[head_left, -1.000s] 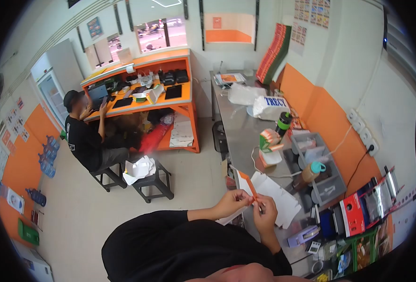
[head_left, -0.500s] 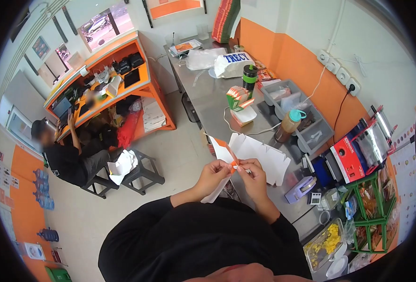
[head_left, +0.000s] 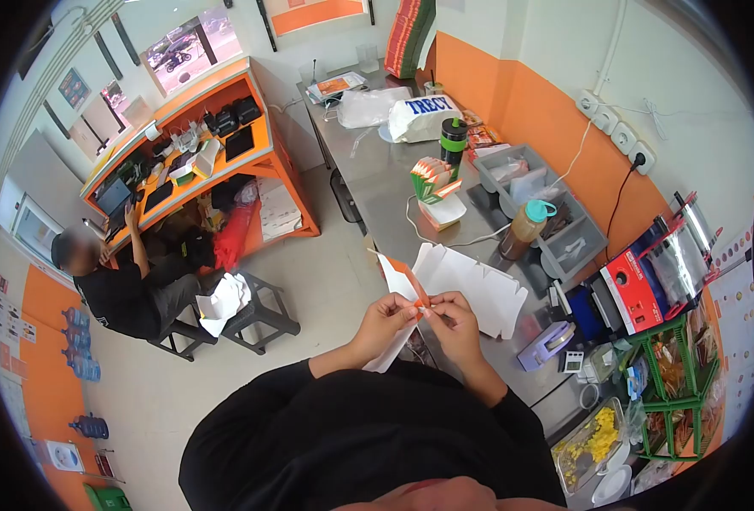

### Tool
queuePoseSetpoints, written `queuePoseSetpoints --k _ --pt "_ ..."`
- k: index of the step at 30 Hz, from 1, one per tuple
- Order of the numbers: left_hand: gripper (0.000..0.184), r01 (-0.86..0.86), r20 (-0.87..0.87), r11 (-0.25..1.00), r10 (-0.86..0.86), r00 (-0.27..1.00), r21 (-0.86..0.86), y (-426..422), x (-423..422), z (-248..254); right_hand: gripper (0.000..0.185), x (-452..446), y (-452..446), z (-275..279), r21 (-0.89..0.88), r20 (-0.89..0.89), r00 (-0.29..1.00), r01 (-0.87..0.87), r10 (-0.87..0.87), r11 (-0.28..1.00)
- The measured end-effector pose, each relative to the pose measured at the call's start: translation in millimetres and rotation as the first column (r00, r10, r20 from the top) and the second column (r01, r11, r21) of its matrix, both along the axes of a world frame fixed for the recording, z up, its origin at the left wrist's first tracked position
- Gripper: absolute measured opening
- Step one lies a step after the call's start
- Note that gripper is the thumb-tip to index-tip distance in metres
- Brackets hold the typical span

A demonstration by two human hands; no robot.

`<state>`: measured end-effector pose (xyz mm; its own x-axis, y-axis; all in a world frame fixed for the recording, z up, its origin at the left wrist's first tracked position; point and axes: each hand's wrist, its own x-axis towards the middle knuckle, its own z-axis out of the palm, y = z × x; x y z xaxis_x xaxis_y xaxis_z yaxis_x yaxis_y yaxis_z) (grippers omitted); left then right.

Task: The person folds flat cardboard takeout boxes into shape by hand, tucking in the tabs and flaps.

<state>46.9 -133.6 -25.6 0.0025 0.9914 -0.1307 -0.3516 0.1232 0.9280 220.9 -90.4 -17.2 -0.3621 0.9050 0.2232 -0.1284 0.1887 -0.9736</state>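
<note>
1 folded card (head_left: 410,278), pinched by L hand (head_left: 380,330) & R hand (head_left: 457,330), nr metal table (head_left: 368,189); align flap edges b4 creasing, press evenly.

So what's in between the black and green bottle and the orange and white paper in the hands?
A bunch of green, orange and white cards is between the bottle and the paper. The head view shows it.

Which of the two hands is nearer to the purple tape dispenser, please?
Right. The right hand is on the side toward the tape dispenser, not touching it; the left hand is farther off, beyond the right one.
</note>
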Motion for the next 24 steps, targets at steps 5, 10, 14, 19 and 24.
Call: queuePoseSetpoints --k 5,10,14,19,24 --pt "0.01 -0.001 -0.028 1.0 0.001 1.0 0.002 -0.5 2.1 9.8 0.004 1.9 -0.3 5.4 -0.043 0.029 0.999 -0.014 0.016 0.999" --pt "0.01 -0.001 -0.025 0.999 0.002 1.0 0.033 0.9 1.8 5.6 0.005 1.6 -0.4 5.6 -0.112 -0.032 0.997 -0.068 0.064 0.991" --pt "0.01 0.022 0.041 0.994 -0.027 0.999 0.108 3.1 3.2 7.4 0.007 5.0 6.2 5.9 -0.08 -0.105 0.986 -0.136 0.128 0.987" --pt "0.01 0.076 0.08 0.983 -0.09 0.993 0.168 4.4 3.5 -0.8 0.012 5.8 3.1 4.4 -0.091 -0.075 0.979 -0.194 0.188 0.977" --pt "0.021 0.189 -0.068 0.952 -0.177 0.982 0.239 8.1 1.6 -16.1 0.016 1.2 2.3 -6.7 0.098 0.037 0.989 -0.147 0.144 0.984"
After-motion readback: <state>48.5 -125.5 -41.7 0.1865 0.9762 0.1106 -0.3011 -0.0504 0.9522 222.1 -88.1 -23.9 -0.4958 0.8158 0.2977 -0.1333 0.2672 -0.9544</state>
